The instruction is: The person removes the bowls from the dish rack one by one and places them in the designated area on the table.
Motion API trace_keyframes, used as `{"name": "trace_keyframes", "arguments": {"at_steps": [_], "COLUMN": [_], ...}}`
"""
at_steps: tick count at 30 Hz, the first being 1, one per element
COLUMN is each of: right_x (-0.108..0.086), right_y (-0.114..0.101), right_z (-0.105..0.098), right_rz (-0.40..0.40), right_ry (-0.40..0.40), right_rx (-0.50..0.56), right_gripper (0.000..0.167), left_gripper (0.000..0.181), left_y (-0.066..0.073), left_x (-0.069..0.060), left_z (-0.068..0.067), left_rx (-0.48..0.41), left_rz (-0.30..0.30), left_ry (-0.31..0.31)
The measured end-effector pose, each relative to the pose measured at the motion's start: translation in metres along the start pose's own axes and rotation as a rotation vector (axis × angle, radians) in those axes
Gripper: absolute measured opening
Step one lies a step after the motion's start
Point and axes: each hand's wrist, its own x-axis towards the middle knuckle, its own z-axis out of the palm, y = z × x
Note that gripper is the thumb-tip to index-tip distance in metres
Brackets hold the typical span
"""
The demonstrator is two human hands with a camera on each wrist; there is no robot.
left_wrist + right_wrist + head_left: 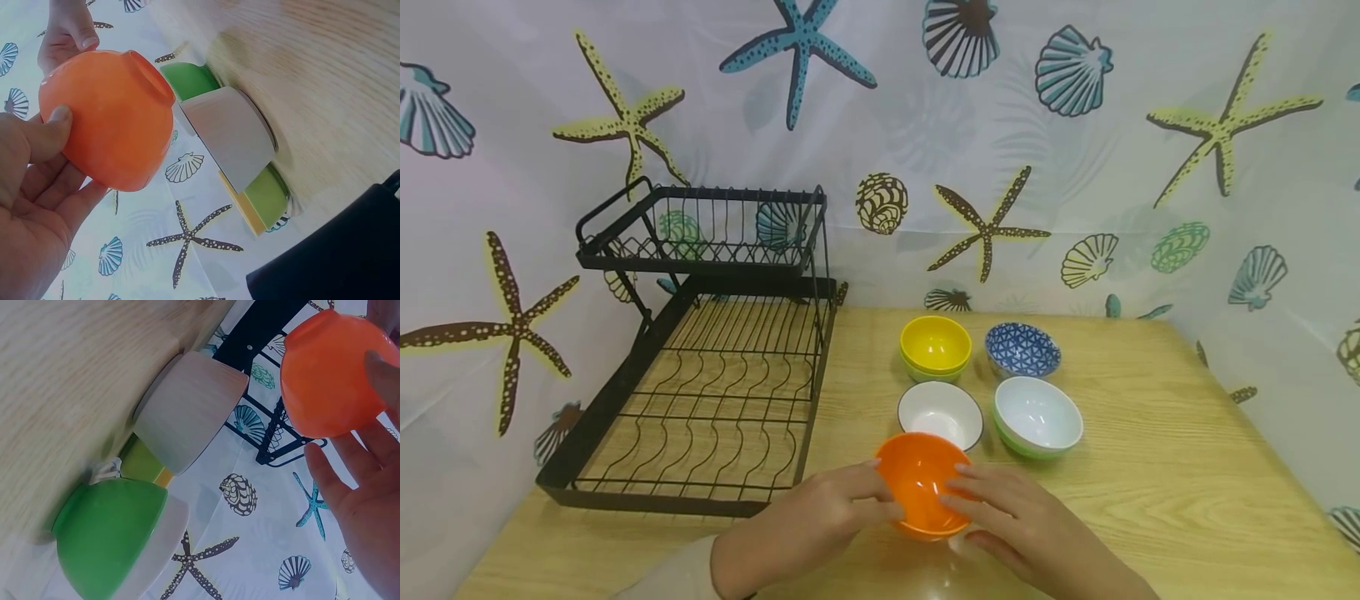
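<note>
An orange bowl (923, 487) is held up off the wooden table, its inside facing up toward the head camera. At its left side my left hand (823, 517) grips it, the thumb (57, 128) against the outer wall and the fingers at the rim. From the right, my right hand (1018, 521) holds the bowl too, thumb (380, 372) on the outside and fingers reaching over the rim. Just behind it stands a white bowl with a dark rim (940, 414). A white-lined green bowl (1039, 417) stands to the right of that one.
Farther back are a yellow bowl (936, 344) stacked in a light green one and a blue-patterned bowl (1022, 350). A black two-tier dish rack (700, 504) occupies the left side of the table. A curtain printed with starfish and shells (895, 125) hangs behind.
</note>
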Motion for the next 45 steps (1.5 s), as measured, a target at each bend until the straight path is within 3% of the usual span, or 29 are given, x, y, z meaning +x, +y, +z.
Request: {"name": "trace_keyframes", "arguments": {"at_steps": [6, 10, 14, 23, 27, 34, 38, 41, 45], "right_x": [0.003, 0.001, -0.001, -0.006, -0.008, -0.006, -0.007, -0.010, -0.017], "right_y": [0.000, 0.001, 0.001, 0.003, 0.003, 0.004, 0.007, 0.014, 0.025], "right_z": [0.002, 0.002, 0.002, 0.001, 0.001, -0.001, -0.009, -0.020, -0.032], "right_rz": [-0.070, -0.083, -0.074, -0.067, -0.063, -0.061, -0.040, 0.021, 0.115], "right_ry": [0.077, 0.089, 0.075, 0.017, -0.008, -0.002, 0.017, 0.027, 0.075], "right_rx": [-0.006, -0.017, -0.026, 0.015, 0.033, 0.006, -0.100, -0.165, -0.208], "right_gripper": [0.030, 0.029, 0.031, 0.029, 0.028, 0.031, 0.040, 0.046, 0.050], "left_gripper": [0.034, 0.033, 0.034, 0.035, 0.033, 0.022, 0.039, 0.057, 0.066], "left_y": [0.000, 0.001, 0.002, -0.004, -0.006, -0.006, -0.006, -0.007, -0.010], "left_x": [0.002, 0.002, 0.003, 0.004, 0.003, 0.007, 0.006, 0.005, 0.001], "left_z": [0.001, 0.002, 0.003, 0.004, 0.005, 0.008, 0.008, 0.007, 0.004], "left_rx": [0.025, 0.026, -0.002, 0.064, 0.078, 0.060, 0.046, 0.048, 0.059], "left_rz": [0.038, 0.012, -0.014, 0.061, 0.067, 0.027, -0.042, -0.109, -0.180], "left_ry": [0.010, -0.010, -0.031, -0.049, -0.062, -0.014, -0.009, -0.033, -0.075]}}
